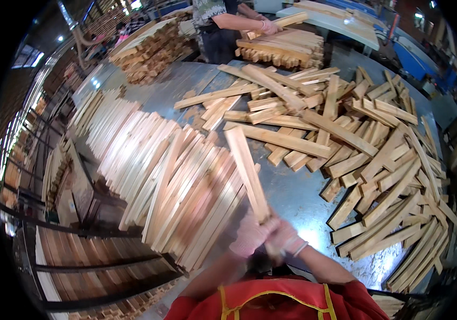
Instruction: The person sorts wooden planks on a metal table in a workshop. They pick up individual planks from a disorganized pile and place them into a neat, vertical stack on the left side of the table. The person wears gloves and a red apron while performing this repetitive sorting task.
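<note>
In the head view, a long, flat, light-brown wooden plank (246, 169) slants over the near edge of the smooth grey metal bench (303, 189). The fingers of the pink-gloved left hand (252, 234) and pink-gloved right hand (286, 238) are clamped around its lower end; most of its length projects beyond them. Jumbled brown wooden boards (343, 133) cover the bench's right edge; pale, narrow wooden strips (132, 146) line its left.

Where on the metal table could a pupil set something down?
Bare metal table shows between the held board and jumbled boards, and between the pale strips and the upper-left stack. The jumble and strips leave little room.
</note>
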Demonstrator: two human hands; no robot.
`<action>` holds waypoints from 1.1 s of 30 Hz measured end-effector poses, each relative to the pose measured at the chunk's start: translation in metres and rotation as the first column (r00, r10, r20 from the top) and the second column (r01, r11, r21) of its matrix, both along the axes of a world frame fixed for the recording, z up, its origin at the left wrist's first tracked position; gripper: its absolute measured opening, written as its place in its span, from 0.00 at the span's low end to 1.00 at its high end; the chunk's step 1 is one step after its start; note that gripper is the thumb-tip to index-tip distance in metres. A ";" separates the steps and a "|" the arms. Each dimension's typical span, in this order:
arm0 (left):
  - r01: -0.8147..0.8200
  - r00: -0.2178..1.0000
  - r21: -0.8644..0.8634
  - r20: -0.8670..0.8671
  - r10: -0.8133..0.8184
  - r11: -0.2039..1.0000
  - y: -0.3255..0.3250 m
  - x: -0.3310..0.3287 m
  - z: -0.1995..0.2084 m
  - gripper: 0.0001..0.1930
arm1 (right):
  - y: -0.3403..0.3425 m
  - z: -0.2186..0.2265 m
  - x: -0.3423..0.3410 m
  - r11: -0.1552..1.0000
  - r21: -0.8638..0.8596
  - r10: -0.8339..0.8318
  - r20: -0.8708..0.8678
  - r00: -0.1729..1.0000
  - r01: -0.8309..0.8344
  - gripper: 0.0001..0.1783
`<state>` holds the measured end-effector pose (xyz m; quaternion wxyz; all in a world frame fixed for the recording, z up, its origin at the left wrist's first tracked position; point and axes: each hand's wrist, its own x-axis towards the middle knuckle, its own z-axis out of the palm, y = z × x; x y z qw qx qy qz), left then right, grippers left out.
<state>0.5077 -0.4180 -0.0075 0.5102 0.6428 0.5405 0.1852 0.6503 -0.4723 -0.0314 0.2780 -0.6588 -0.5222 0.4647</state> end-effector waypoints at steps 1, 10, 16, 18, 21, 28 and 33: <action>-0.032 0.998 -0.001 -0.045 0.032 0.999 0.010 -0.006 -0.009 0.39 | -0.003 0.012 -0.014 0.989 -0.097 0.130 0.176 0.976 -0.114 0.49; 0.564 0.644 0.388 -0.759 -0.094 0.729 0.010 -0.093 -0.088 0.44 | -0.091 -0.002 0.044 0.965 -0.165 -0.188 0.119 0.975 0.206 0.44; 0.649 0.404 0.284 -0.915 -0.004 0.706 0.019 -0.084 -0.062 0.48 | -0.147 0.010 0.164 0.547 0.109 -0.822 0.254 0.509 0.830 0.45; 0.672 0.492 0.412 -0.869 0.045 0.615 0.022 -0.078 -0.076 0.47 | -0.147 -0.025 0.233 0.425 0.333 -0.878 0.378 0.294 0.842 0.45; 0.686 0.577 0.433 -0.814 -0.073 0.585 0.005 -0.037 -0.054 0.46 | -0.125 -0.014 0.296 0.409 0.232 -0.743 0.647 0.174 0.882 0.43; 0.778 0.618 0.444 -0.665 -0.418 0.444 -0.063 0.073 -0.038 0.47 | -0.132 -0.038 0.302 0.314 0.196 -0.879 0.430 0.207 0.929 0.45; 0.762 0.638 0.261 -0.462 -0.616 0.593 -0.103 0.125 -0.032 0.46 | -0.188 -0.016 0.217 0.523 0.208 -0.852 0.168 0.496 0.827 0.34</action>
